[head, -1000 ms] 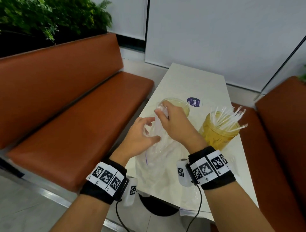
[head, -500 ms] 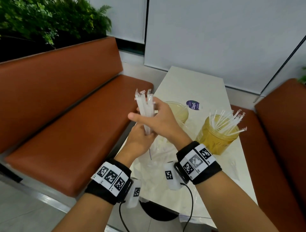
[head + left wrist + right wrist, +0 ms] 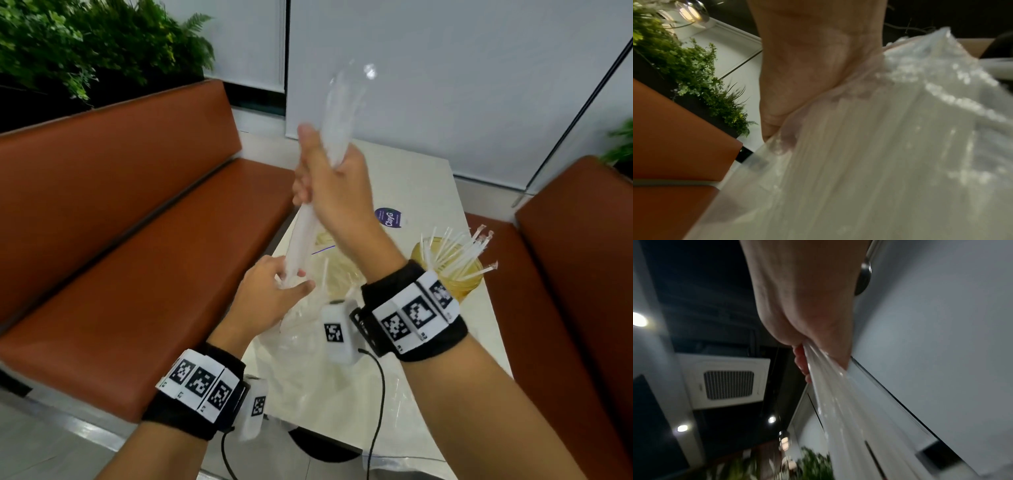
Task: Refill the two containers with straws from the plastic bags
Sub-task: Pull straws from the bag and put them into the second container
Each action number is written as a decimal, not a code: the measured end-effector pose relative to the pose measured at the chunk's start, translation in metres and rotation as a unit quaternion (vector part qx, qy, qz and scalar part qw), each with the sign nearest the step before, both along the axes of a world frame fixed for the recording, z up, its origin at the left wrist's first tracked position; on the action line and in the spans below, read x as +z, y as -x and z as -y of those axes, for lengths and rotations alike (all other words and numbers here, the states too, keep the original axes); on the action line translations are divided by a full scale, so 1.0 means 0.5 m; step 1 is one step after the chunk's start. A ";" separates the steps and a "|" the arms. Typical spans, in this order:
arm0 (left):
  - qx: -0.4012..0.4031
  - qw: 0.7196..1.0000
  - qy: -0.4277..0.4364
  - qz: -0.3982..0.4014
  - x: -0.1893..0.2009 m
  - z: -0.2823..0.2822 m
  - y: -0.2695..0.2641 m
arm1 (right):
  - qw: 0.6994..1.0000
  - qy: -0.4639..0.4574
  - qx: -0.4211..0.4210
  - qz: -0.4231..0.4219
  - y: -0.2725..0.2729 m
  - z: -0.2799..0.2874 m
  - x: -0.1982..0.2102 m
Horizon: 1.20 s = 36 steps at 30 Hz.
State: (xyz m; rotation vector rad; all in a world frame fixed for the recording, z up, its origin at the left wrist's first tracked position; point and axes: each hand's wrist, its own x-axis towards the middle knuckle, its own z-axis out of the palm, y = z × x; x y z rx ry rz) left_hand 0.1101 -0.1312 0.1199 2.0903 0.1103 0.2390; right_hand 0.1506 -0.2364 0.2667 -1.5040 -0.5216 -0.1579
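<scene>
My right hand [image 3: 337, 192] is raised above the table [image 3: 424, 185] and its fingers are closed around a bundle of wrapped white straws [image 3: 303, 236]; a blurred piece of clear plastic [image 3: 342, 99] goes up out of this fist. My left hand [image 3: 274, 294] is lower, and it pinches the bottom end of the same bundle, just at the mouth of the clear plastic bag [image 3: 308, 346] which lies crumpled on the table near me. In the left wrist view the bag [image 3: 890, 154] fills most of the picture, and in the right wrist view the straws [image 3: 830, 386] run out from my closed fingers. The yellow container [image 3: 448, 274] on the right side already holds many straws and they lean outward. The second container [image 3: 337, 272] stands behind the bag, mostly hidden by my right forearm. A round blue sticker [image 3: 388, 217] is on the table farther away.
</scene>
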 end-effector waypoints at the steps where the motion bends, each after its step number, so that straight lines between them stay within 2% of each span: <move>1: 0.001 1.000 0.002 -0.003 -0.004 -0.004 -0.002 | 1.000 -0.023 0.000 0.009 -0.002 0.015 0.029; 5: 0.022 1.000 -0.021 0.008 -0.011 -0.011 -0.007 | 0.992 -0.099 -0.027 0.073 -0.019 0.113 0.125; 7: 0.027 0.999 -0.019 0.014 -0.015 -0.013 -0.010 | 0.984 -0.117 -0.082 0.111 -0.042 0.172 0.150; 10: 0.017 1.000 -0.012 0.015 -0.018 -0.018 -0.011 | 0.967 -0.112 -0.180 0.140 -0.102 0.259 0.145; 13: 0.013 1.000 -0.008 0.013 -0.015 -0.017 -0.010 | 0.956 -0.100 -0.248 0.124 -0.171 0.334 0.093; 17: 0.012 0.999 -0.028 0.013 -0.014 -0.014 -0.008 | 0.949 -0.030 -0.303 0.081 -0.240 0.393 -0.021; 21: 0.014 1.000 -0.018 0.020 -0.014 -0.014 -0.006 | 0.938 0.033 -0.345 -0.002 -0.276 0.422 -0.162; 25: 0.014 1.000 -0.007 0.018 -0.013 -0.013 -0.005 | 0.928 0.085 -0.350 -0.098 -0.280 0.436 -0.273; 27: 0.013 1.000 -0.003 0.016 -0.013 -0.014 -0.003 | 0.926 0.073 -0.353 -0.108 -0.277 0.439 -0.285; 30: 0.015 1.000 -0.006 0.021 -0.011 -0.014 0.000 | 0.932 -0.013 -0.353 -0.075 -0.272 0.441 -0.264; 32: 0.020 1.000 -0.007 0.020 -0.011 -0.014 0.001 | 0.927 0.007 -0.371 -0.056 -0.281 0.449 -0.268; 35: 0.021 1.000 0.003 0.015 -0.011 -0.011 0.000 | 0.911 0.122 -0.385 -0.080 -0.284 0.454 -0.282; 36: 0.019 1.000 0.009 0.015 -0.011 -0.010 0.000 | 0.908 0.134 -0.390 -0.078 -0.286 0.458 -0.281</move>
